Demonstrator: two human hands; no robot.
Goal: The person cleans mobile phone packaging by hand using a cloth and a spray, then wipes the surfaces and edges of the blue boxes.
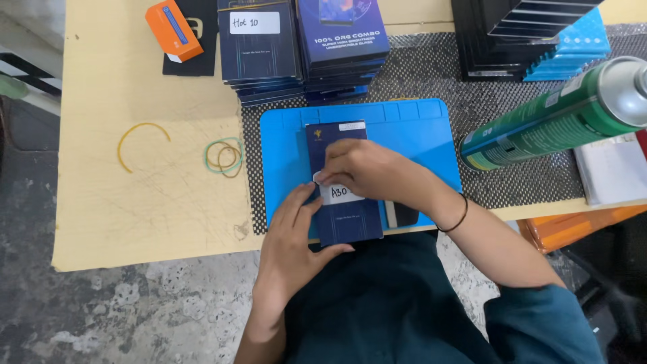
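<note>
A flat dark blue box (340, 222) lies lengthwise on a bright blue work mat (418, 131) at the table's near edge. A white paper label (337, 193) sits across the box's middle. My right hand (367, 168) lies over the box with its fingertips pressing on the label's left end. My left hand (293, 236) steadies the box from the lower left, thumb under its near edge and fingers against its left side. A dark cord bracelet circles my right wrist.
Two stacks of similar dark blue boxes (303, 47) stand behind the mat. A green spray can (559, 114) lies tilted at the right. Rubber bands (224, 156) and an orange box (174, 30) rest on the beige table (135, 202). Black and blue packs (532, 37) are stacked far right.
</note>
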